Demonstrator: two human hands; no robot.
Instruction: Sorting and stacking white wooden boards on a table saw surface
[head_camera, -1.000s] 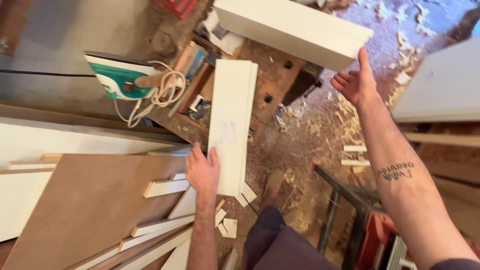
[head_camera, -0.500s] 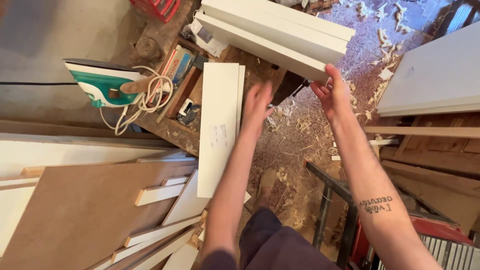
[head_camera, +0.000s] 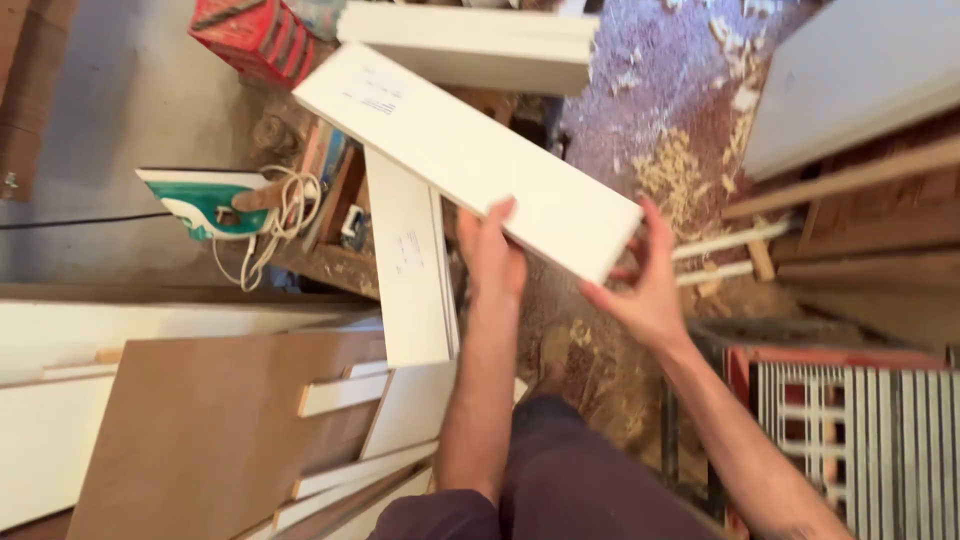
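White board aloft, near end pinched between fingers of left hand and right hand.

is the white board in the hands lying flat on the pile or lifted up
Lifted and tilted: the long white flat board is held at its near end by the left hand and right hand, angled above the narrow white panel.

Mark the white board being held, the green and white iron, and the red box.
white board (head_camera: 470, 150), head view, middle of its broad face.
green and white iron (head_camera: 200, 205), head view, on its green body.
red box (head_camera: 245, 40), head view, on its red side.
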